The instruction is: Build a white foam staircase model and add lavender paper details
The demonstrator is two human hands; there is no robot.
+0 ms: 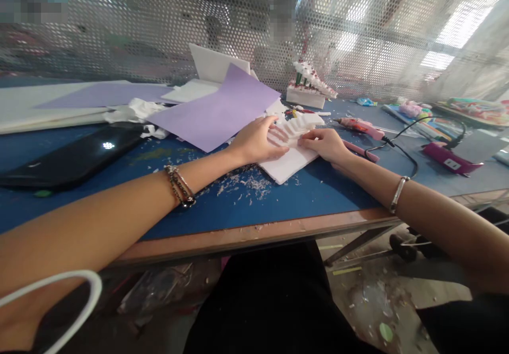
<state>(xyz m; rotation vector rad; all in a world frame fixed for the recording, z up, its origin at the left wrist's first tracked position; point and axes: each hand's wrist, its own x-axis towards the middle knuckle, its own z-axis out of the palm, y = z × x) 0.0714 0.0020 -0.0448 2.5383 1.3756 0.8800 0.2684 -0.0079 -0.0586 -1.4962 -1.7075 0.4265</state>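
A white foam board [284, 167] lies at an angle on the blue table, with a ridged white foam piece [306, 123] on its far part. My left hand [260, 141] rests over the board's left side, fingers stretched apart and touching the ridged piece. From the right, my right hand [328, 144] has its thumb and fingertips closed at the ridged piece's near edge. The exact contact under the fingertips is too small to make out. White crumbs [250, 182] are scattered beside the board.
A purple sheet [217, 113] leans behind my left hand. A black phone-like case [75, 155] lies left. On the right are a pink glue gun [360, 127] with a black cord and a purple box [451, 158]. A white foam model [306, 95] stands behind, before a perforated metal screen [159, 31].
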